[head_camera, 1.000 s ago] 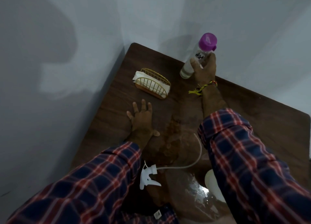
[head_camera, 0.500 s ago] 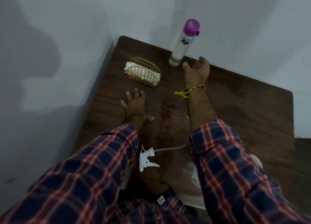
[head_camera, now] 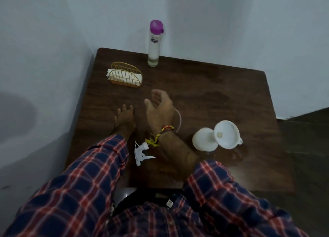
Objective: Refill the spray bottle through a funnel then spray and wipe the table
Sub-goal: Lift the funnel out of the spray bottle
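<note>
Plain room corner, likely a home: wooden table (head_camera: pixel 204 87) against bare white walls (head_camera: pixel 53 32), napkin holder (head_camera: pixel 125 76).

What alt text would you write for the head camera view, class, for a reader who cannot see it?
A person's empty right hand hovers over a dark wooden table while the left hand lies flat. Nearby are a detached spray trigger, a white bottle with a funnel, a napkin holder and a purple-capped bottle.

White spray bottle (head_camera: pixel 204 139) lying sideways, funnel (head_camera: pixel 227 134) at its mouth, trigger head (head_camera: pixel 141 152) detached nearby
</note>
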A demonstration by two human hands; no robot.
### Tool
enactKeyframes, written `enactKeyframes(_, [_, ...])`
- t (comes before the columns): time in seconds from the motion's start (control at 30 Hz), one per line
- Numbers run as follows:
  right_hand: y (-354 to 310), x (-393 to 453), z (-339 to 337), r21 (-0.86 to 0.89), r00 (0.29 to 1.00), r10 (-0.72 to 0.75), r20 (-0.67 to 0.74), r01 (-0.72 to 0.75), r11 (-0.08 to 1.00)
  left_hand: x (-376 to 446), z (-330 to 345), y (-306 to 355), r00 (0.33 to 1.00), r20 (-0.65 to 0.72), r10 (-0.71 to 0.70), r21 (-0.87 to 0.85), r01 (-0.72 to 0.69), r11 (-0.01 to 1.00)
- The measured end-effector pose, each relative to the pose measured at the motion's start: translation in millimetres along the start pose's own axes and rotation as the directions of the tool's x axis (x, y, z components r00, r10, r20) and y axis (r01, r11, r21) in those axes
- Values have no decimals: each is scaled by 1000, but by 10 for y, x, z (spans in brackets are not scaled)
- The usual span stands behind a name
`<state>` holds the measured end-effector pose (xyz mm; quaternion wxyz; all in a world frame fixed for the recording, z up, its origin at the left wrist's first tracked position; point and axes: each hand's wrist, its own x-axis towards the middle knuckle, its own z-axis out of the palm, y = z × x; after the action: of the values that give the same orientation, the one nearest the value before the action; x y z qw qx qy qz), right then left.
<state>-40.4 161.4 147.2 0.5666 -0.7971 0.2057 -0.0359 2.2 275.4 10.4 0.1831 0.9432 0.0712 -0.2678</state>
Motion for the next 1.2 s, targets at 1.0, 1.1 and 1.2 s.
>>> enactKeyframes(1.0, [614,-123,-2655,-616,918,-209,336,382,689,-1501,1129,1108,931,45,362,-114,-355,928])
enactKeyframes(1.1, [701,-103,-2617,-646,904,-173,390,402,649,-1455,1190,1073,937,106,334,49,-341,939])
enactKeyframes(1.2, [789,-82,-2612,-640,890,-169,422,425,640,-1418,1219,1041,943,133,305,105,-320,942])
